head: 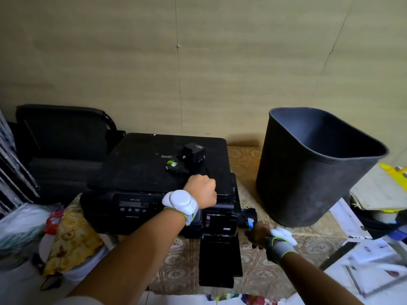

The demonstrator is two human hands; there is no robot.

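A black printer [141, 164] stands on a patterned table. My left hand [201, 191] lies curled over the front right edge of the printer lid [154, 179], its fingers hidden from view. To the right of the printer, my right hand [258, 235] grips a black ink cartridge [250, 217] with a blue label, held close to the printer's right front corner. The cartridge bay [217, 221] at the front right stands uncovered, and its cover flap [220, 258] hangs open toward me. On the lid sit a black cartridge block [193, 154] and a smaller green-labelled one [172, 165].
A tall dark waste bin [308, 172] stands on the table to the right of the printer. Papers and folders [378, 249] pile up at the far right. A floral cloth bundle [68, 236] and plastic bags lie at the left, with a black chair [63, 133] behind.
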